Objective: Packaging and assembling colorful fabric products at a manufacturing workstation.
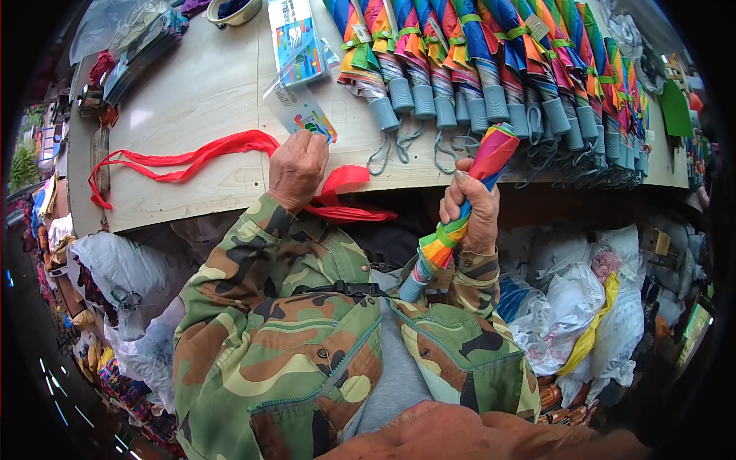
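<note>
My right hand (474, 203) is wrapped round a folded rainbow umbrella (492, 155), held at a slant off the table's front edge. Its coloured top points up and right, and its grey-blue handle (412, 288) hangs near my jacket. My left hand (297, 170) is closed at the lower end of a clear printed plastic sleeve (303, 113), its fingertips mostly hidden. A red plastic strip (192, 159) lies across the table, passes behind my left wrist and comes out on the right side.
Several folded rainbow umbrellas (479, 115) with grey-blue handles and wrist cords lie in a row at the back right. A stack of printed sleeves (300, 52) sits behind my left hand. White plastic bags (126, 268) stand below the table (207, 92) on both sides.
</note>
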A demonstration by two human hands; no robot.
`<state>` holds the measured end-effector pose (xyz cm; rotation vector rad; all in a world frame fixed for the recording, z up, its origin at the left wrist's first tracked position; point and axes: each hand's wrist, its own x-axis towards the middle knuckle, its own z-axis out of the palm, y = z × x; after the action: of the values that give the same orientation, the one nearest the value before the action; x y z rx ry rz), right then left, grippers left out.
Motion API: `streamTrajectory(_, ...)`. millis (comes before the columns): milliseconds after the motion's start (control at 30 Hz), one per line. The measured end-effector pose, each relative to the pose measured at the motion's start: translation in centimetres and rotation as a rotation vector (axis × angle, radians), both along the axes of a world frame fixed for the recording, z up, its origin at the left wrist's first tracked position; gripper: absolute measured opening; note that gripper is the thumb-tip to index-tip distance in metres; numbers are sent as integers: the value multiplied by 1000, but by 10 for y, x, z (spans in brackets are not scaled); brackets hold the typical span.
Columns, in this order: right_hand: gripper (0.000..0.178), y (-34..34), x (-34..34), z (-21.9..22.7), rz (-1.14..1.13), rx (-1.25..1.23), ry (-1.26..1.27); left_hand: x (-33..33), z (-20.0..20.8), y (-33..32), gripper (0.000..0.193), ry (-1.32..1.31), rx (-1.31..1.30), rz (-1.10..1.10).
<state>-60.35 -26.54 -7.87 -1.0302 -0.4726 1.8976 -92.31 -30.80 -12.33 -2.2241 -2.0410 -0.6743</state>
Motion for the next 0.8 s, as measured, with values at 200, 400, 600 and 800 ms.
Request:
streamTrajectory(200, 42, -17, -27, 5, 164, -4, -164, -2, -17, -7, 14, -151, -113, -40)
streamTrajectory(400, 38, -33, -43, 5, 505, 59, -386, -16, -18, -9, 14, -388, -237, -109)
streamTrajectory(600, 39, -34, -72, -7, 721, 951, -1205, -28, -20, 0, 16, -391, -405, -70)
streamTrajectory(800, 25, -23, -72, -25, 879, 1045, -1624, -33, -11, 11, 17, -781, -536, -20)
